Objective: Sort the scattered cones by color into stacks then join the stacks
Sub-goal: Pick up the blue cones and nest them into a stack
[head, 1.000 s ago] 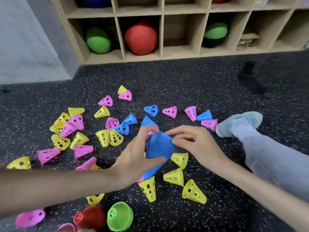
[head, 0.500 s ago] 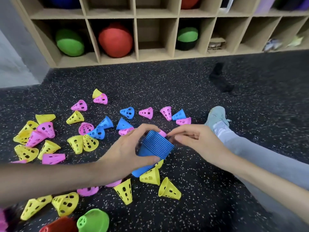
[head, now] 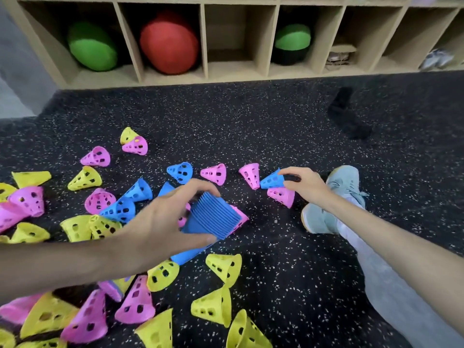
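The blue sort is under way. The left hand (head: 160, 222) grips the blue stack (head: 211, 222) low over the floor (head: 251, 121), fingers curled round its rims. The right hand (head: 305, 183) pinches a loose blue cone (head: 271, 180) lying beside a pink cone (head: 281, 195). Next, it likely needs lifting and seating on the stack, wide mouth aligned.

Tilted blue cone stack (head: 213, 218) amid pink, yellow, blue perforated cones (head: 216, 173) scattered on their sides
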